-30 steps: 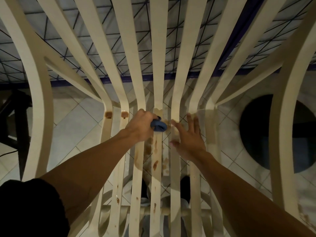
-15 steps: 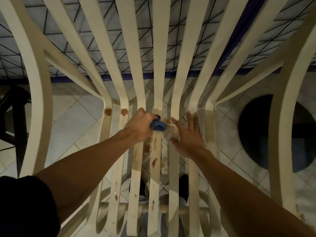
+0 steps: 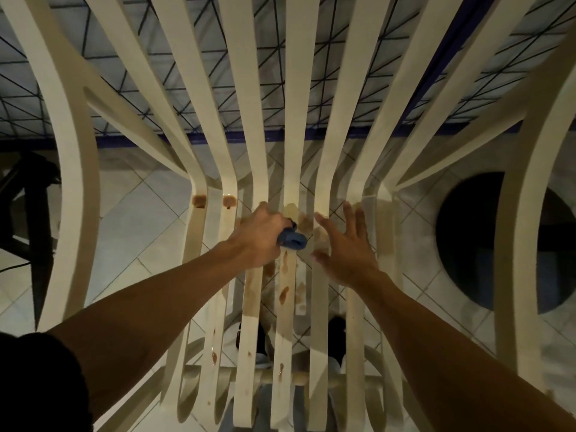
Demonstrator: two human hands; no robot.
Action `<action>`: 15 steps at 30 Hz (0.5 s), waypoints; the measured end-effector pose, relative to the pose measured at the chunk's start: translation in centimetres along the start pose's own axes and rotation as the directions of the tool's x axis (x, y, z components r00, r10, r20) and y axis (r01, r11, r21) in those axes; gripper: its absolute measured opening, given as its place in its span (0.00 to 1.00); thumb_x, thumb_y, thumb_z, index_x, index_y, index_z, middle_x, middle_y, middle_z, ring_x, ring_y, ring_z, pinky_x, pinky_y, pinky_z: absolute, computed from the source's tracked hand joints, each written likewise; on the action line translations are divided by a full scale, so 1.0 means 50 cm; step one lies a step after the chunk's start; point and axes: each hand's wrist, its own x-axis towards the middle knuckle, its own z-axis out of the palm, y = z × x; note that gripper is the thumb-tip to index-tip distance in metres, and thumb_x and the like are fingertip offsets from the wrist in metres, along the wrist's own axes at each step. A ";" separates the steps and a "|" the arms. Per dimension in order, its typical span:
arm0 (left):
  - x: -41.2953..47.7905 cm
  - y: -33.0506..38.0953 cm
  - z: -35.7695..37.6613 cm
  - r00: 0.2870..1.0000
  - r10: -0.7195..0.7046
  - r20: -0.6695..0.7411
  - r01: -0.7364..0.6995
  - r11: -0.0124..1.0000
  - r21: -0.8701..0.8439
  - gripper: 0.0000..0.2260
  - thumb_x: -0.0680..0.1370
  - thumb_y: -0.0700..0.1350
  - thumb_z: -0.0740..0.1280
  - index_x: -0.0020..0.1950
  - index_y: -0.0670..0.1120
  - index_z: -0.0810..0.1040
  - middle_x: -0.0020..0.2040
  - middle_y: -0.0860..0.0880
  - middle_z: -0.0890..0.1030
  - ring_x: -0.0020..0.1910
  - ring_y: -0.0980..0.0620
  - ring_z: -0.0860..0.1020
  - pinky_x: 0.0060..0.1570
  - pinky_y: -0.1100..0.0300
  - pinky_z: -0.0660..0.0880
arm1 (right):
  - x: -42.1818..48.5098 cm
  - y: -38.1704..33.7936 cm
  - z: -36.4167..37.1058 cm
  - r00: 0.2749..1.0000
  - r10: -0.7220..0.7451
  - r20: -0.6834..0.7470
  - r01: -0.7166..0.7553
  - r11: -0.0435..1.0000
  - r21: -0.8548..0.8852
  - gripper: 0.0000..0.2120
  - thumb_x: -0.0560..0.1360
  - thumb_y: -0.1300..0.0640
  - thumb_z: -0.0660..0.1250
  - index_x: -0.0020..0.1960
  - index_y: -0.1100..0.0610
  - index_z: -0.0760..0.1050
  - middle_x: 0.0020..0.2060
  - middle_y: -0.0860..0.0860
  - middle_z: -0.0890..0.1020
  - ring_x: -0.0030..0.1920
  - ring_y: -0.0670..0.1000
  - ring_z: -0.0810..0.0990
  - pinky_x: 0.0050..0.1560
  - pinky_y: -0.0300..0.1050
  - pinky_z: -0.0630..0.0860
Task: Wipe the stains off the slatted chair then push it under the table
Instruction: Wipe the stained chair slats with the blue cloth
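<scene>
Left grip [image 3: 258,236] pinches the blue cloth [image 3: 293,240] onto a stained slat [image 3: 284,291]; right grip [image 3: 346,254] lies spread beside it, probably to steady the slatted chair [image 3: 352,120].

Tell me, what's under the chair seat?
Through the slatted chair gaps you see pale floor tiles and two dark shapes, perhaps shoes. The slats hide the rest.

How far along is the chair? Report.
Done: nothing clearly. In hand: left hand grips cloth on the middle slats, right hand open beside it. Left: brown stains on several slats; chair not pushed under table.
</scene>
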 end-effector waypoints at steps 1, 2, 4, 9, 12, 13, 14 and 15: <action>0.000 -0.002 -0.001 1.000 -0.001 -0.008 0.001 1.000 -0.012 0.13 0.75 0.37 0.65 0.58 0.48 0.79 0.51 0.44 0.77 0.54 0.46 0.71 0.50 0.51 0.75 | 0.000 0.000 0.000 1.000 0.000 -0.004 0.000 1.000 0.005 0.38 0.77 0.46 0.67 0.78 0.39 0.47 0.77 0.50 0.33 0.74 0.58 0.26 0.73 0.57 0.38; 0.004 -0.006 -0.005 1.000 -0.002 -0.017 0.001 1.000 -0.029 0.13 0.75 0.36 0.65 0.57 0.47 0.80 0.51 0.43 0.78 0.54 0.45 0.72 0.49 0.52 0.75 | 0.001 -0.001 0.001 1.000 -0.003 -0.007 0.003 1.000 0.005 0.38 0.77 0.46 0.67 0.78 0.39 0.47 0.77 0.50 0.33 0.74 0.58 0.26 0.71 0.56 0.36; 0.027 -0.014 -0.016 0.998 -0.002 -0.060 -0.001 0.999 -0.045 0.13 0.74 0.34 0.66 0.57 0.44 0.80 0.51 0.41 0.79 0.53 0.43 0.75 0.48 0.54 0.74 | 0.002 -0.001 0.000 1.000 -0.012 -0.005 0.012 1.000 0.000 0.38 0.77 0.45 0.67 0.78 0.39 0.47 0.77 0.50 0.33 0.74 0.58 0.26 0.69 0.55 0.35; 0.077 -0.015 -0.034 0.981 -0.023 -0.190 0.019 1.000 -0.022 0.18 0.74 0.32 0.67 0.63 0.43 0.78 0.56 0.42 0.78 0.56 0.42 0.71 0.54 0.50 0.73 | 0.002 -0.001 -0.005 1.000 0.004 0.003 -0.004 1.000 0.011 0.38 0.77 0.45 0.67 0.78 0.38 0.47 0.78 0.50 0.34 0.75 0.58 0.28 0.76 0.62 0.43; 0.067 -0.015 -0.020 0.978 0.004 -0.208 -0.004 1.000 0.000 0.13 0.74 0.32 0.65 0.57 0.41 0.79 0.52 0.41 0.80 0.51 0.41 0.73 0.53 0.49 0.72 | 0.002 -0.003 -0.007 1.000 0.005 0.012 -0.005 1.000 -0.012 0.38 0.77 0.45 0.67 0.78 0.38 0.46 0.78 0.51 0.33 0.75 0.59 0.28 0.76 0.62 0.44; 0.060 -0.017 -0.016 0.981 0.016 -0.196 -0.017 1.000 -0.001 0.12 0.73 0.32 0.65 0.54 0.42 0.79 0.50 0.41 0.81 0.49 0.41 0.74 0.52 0.50 0.72 | 0.001 -0.004 -0.008 1.000 0.003 0.015 -0.003 1.000 -0.017 0.38 0.77 0.45 0.66 0.78 0.38 0.46 0.77 0.51 0.33 0.75 0.59 0.28 0.76 0.62 0.43; 0.053 -0.017 -0.015 0.986 0.028 -0.165 -0.030 1.000 -0.009 0.11 0.73 0.32 0.65 0.52 0.42 0.80 0.48 0.41 0.81 0.47 0.41 0.75 0.50 0.52 0.72 | 0.000 -0.004 -0.008 1.000 0.001 0.016 -0.001 1.000 -0.022 0.38 0.77 0.45 0.66 0.78 0.39 0.46 0.77 0.51 0.33 0.75 0.59 0.28 0.76 0.63 0.43; 0.046 -0.017 -0.017 0.991 0.041 -0.129 -0.044 0.999 -0.026 0.11 0.72 0.32 0.65 0.50 0.41 0.81 0.46 0.42 0.81 0.47 0.42 0.76 0.47 0.55 0.72 | 0.000 -0.004 -0.009 1.000 0.001 0.015 -0.001 1.000 -0.027 0.38 0.78 0.45 0.66 0.78 0.39 0.46 0.78 0.52 0.33 0.75 0.60 0.28 0.77 0.63 0.43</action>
